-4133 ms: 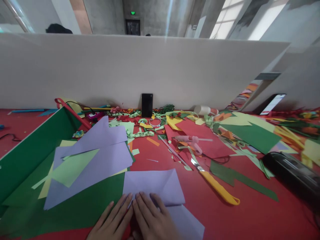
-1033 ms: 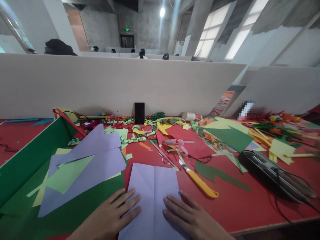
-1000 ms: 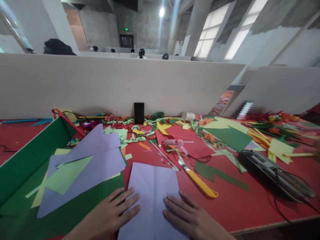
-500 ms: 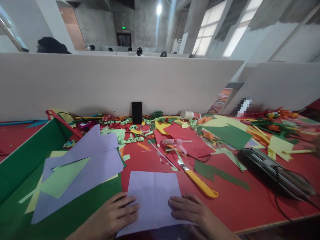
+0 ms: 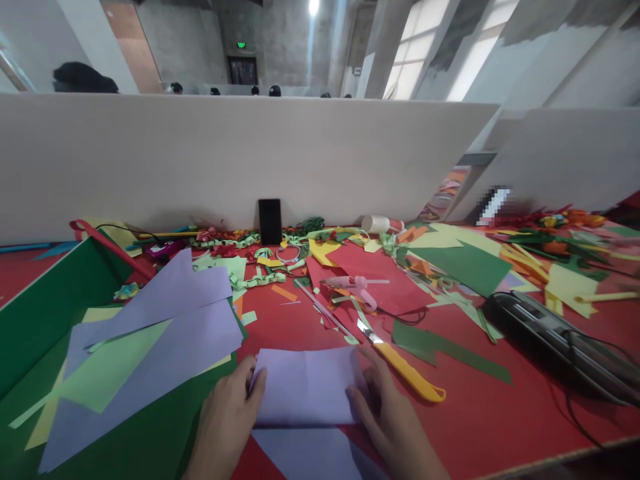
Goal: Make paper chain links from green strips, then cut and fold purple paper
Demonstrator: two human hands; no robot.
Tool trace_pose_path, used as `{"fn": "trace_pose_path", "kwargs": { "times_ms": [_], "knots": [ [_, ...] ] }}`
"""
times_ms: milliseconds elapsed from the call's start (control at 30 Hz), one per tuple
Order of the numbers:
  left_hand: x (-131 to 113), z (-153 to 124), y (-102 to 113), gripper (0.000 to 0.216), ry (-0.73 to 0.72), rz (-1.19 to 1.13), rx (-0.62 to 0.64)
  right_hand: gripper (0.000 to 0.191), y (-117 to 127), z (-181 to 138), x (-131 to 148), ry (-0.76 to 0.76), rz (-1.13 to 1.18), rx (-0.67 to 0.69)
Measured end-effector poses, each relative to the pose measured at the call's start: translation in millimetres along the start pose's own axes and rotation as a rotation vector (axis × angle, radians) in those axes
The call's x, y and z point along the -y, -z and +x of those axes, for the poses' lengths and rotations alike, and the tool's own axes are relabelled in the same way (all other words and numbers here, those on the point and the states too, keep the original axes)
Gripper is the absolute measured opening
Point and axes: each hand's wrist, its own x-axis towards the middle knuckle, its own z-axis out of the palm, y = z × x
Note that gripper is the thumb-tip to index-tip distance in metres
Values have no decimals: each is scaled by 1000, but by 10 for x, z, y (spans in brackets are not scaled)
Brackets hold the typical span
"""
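Observation:
A creased purple sheet of paper [image 5: 306,390] lies in front of me, looking shorter and folded over across its width. Its left edge is gripped by my left hand [image 5: 227,410], thumb in front and fingers behind. My right hand [image 5: 390,407] holds the right edge in the same way. Below the sheet, at the bottom of the view, more purple paper [image 5: 305,453] shows; whether it is a separate piece I cannot tell. Just beyond my right hand rests a yellow utility knife [image 5: 407,373] with its blade out.
At the left, a green box [image 5: 60,283] has purple sheets [image 5: 195,347] in it. A pink glue gun [image 5: 353,287] lies amid paper scraps on the red tabletop [image 5: 475,427]. A black phone [image 5: 270,222] leans on the white partition [image 5: 225,153]. A dark corded device [image 5: 555,343] sits right.
My hands have gone from lying flat on the purple sheet to pinching its sides. The sheet's near edge has moved up and away from me, so it looks shorter. The view has shifted slightly.

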Motion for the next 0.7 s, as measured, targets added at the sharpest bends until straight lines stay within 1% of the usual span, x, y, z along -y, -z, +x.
{"fn": "trace_pose_path", "kwargs": {
  "times_ms": [67,167,300,367,433,500,600,700],
  "knots": [
    [-17,-20,1,22,-23,5,-35,57,-23,0,-52,100,-118,-24],
    [-1,-71,-24,27,-90,4,-109,52,-52,-14,-108,268,-286,-11],
    [93,-108,-125,47,-185,3,-229,48,-67,-39,-154,377,-354,-19],
    [179,-123,-192,51,-231,16,-268,47,-72,-61,-192,393,-365,-47],
    [277,-141,-255,44,-284,38,-282,48,-77,-92,-239,397,-383,-54],
    [360,-158,-307,36,-328,51,-255,52,-80,-124,-282,389,-399,-28],
    [418,-173,-348,32,-316,65,-227,57,-90,-163,-312,377,-409,3],
    [428,-176,-345,34,-315,77,-262,61,-116,-188,-303,348,-407,-10]
  ]
}}
